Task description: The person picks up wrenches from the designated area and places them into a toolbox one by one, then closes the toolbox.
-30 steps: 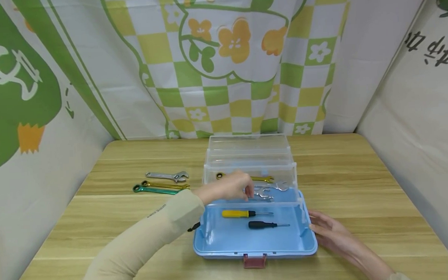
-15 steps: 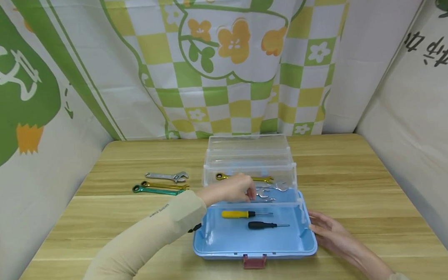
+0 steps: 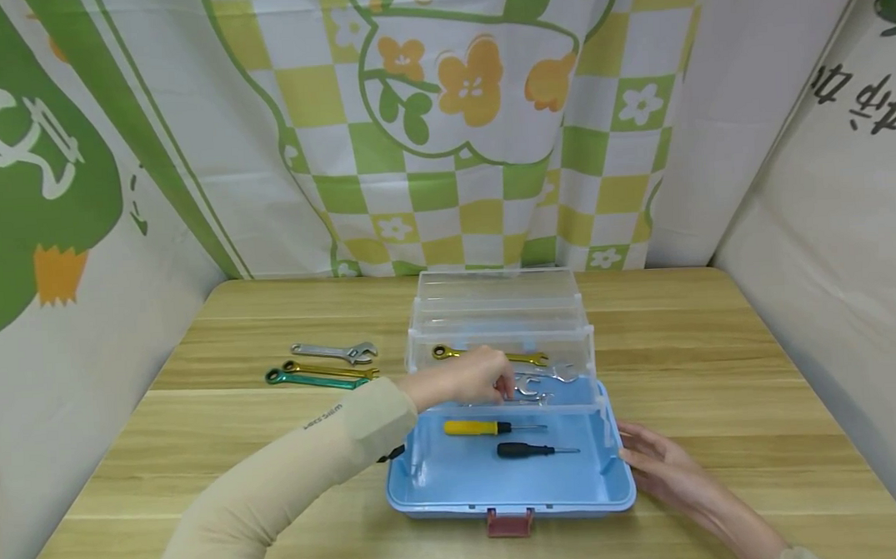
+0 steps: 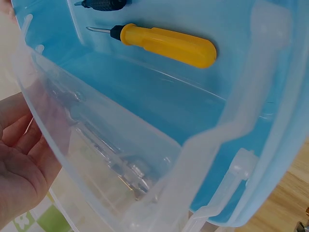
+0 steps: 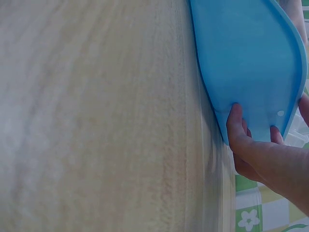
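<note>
A blue toolbox (image 3: 428, 501) stands on the table, its clear stepped trays (image 3: 494, 311) raised at the back. My left hand (image 3: 475, 377) reaches into the lowest tray, fingertips bent down on a small silver wrench (image 3: 530, 400) near the tray's front wall; in the left wrist view the fingers are partly veiled by the clear plastic. Behind it lie more silver wrenches (image 3: 565, 373) and a gold ratchet wrench (image 3: 526, 359). My right hand (image 3: 662, 462) rests its fingers against the toolbox's right end. A yellow screwdriver (image 4: 169, 46) and a black screwdriver (image 3: 525, 449) lie in the base.
Left of the toolbox lie an adjustable wrench (image 3: 334, 352), a gold ratchet wrench (image 3: 332, 370) and a green ratchet wrench (image 3: 313, 380). A reddish latch (image 3: 509, 523) hangs at the toolbox front. Printed curtains (image 3: 490, 211) close off the table's back.
My left hand has shifted slightly right and lower in the lowest tray, and the small silver wrench under its fingertips has slid a little right. The right hand stays at the toolbox end.
</note>
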Demonstrator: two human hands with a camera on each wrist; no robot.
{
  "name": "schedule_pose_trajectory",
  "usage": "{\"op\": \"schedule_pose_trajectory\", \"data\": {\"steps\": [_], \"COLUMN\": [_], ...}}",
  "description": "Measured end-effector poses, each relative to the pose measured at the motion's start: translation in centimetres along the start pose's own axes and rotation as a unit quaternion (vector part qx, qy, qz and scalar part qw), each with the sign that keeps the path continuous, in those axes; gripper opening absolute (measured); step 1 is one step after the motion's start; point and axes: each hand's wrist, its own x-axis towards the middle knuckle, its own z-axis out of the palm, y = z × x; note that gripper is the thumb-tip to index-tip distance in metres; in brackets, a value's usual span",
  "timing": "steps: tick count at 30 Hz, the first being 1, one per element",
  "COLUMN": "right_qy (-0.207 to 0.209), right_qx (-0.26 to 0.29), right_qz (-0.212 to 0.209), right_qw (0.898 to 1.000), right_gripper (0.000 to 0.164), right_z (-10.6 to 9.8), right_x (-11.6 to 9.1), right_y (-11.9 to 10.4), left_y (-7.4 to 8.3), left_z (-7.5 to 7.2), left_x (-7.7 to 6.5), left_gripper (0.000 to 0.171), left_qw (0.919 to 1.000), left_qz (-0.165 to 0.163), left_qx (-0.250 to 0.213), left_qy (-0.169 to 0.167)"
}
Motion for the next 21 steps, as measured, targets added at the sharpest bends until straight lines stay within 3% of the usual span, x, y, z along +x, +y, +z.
{"op": "schedule_pose_trajectory", "data": {"steps": [10, 21], "right_qy": [0.007, 0.006], "right_qx": [0.001, 0.006], "right_qz": [0.0, -0.002], "right_qw": [1.0, 1.0], "right_gripper": [0.067, 0.066], "right_z": [0.1, 0.04], "right_x": [-0.01, 0.02], "right_y": [0.07, 0.2], "left_y": [0.16, 0.01], "left_z": [0.07, 0.15], "left_x": [0.1, 0.17], "left_gripper": [0.012, 0.012], "left_qw": [0.9999, 0.9997], "left_qz": [-0.013, -0.005], "left_qx": [0.003, 0.023], "left_qy": [-0.002, -0.003]}}
